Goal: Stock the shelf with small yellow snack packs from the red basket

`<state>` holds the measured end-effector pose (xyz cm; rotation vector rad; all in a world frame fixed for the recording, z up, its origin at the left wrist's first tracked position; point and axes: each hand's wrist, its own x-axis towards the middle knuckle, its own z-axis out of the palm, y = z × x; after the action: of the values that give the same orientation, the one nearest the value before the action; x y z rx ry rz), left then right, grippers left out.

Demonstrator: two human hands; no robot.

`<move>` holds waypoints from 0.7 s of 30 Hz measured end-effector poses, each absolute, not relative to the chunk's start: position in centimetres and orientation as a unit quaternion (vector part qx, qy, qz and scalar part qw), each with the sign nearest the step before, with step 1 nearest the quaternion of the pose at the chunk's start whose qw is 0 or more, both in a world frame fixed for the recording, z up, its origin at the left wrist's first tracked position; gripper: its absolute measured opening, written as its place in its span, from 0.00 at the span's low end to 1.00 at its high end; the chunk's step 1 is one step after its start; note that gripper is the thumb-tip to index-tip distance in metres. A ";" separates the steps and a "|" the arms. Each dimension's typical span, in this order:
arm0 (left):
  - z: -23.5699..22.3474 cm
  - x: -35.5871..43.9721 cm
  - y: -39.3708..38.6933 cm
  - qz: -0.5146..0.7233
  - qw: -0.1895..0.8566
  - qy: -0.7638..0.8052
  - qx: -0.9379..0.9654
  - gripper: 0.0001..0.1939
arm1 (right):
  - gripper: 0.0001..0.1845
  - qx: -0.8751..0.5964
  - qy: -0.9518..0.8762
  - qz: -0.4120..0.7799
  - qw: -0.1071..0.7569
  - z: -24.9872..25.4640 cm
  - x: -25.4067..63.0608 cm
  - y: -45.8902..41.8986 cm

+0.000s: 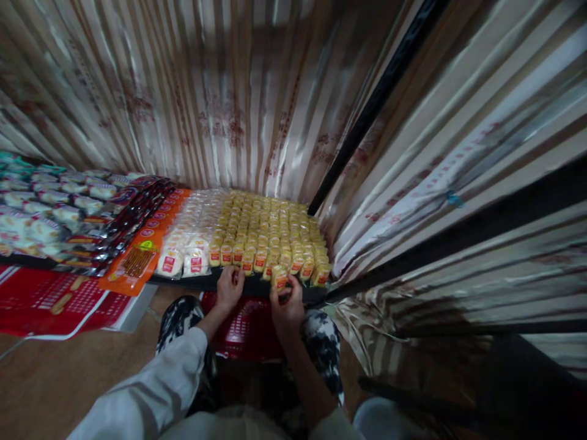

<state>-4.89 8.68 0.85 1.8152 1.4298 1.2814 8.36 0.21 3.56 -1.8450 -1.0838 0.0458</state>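
Many small yellow snack packets (266, 229) with red labels stand in tight rows on a low black shelf (197, 282). At the front of these rows, my right hand (288, 308) pinches one yellow snack packet (279, 277) between thumb and fingers. My left hand (230, 287) rests at the shelf's front edge, just below the front row. Its fingers are curled together, and whatever they may hold is hidden. To the left of the yellow rows lie white clear-wrapped packets (196, 260) with red labels.
Further left are an orange snack bag (137, 260), dark packets (123, 214) and white packets (55, 195). Striped plastic sheeting (206, 91) hangs behind. Black poles (367, 110) slant along the right. Red printed sheets (55, 299) hang below the shelf.
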 end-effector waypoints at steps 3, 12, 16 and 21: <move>1.8 -5.7 7.5 0.489 0.286 0.522 0.637 0.11 | 0.24 -0.727 -0.478 0.073 0.488 3.8 5.0 1.3; 2.0 -8.8 8.1 0.477 0.399 0.548 0.560 0.16 | 0.18 -0.661 -0.553 0.122 0.493 2.8 -0.4 5.2; 1.0 -9.4 9.7 0.474 0.326 0.558 0.599 0.14 | 0.16 -0.647 -0.575 0.123 0.486 2.2 -0.1 5.3; 0.5 -8.9 10.7 0.437 0.244 0.573 0.649 0.14 | 0.18 -0.662 -0.573 0.117 0.470 0.9 1.4 5.0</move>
<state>-8.90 10.68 0.49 1.7728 1.5637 1.1940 1.36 5.03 0.91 -1.6214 -1.4034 0.2877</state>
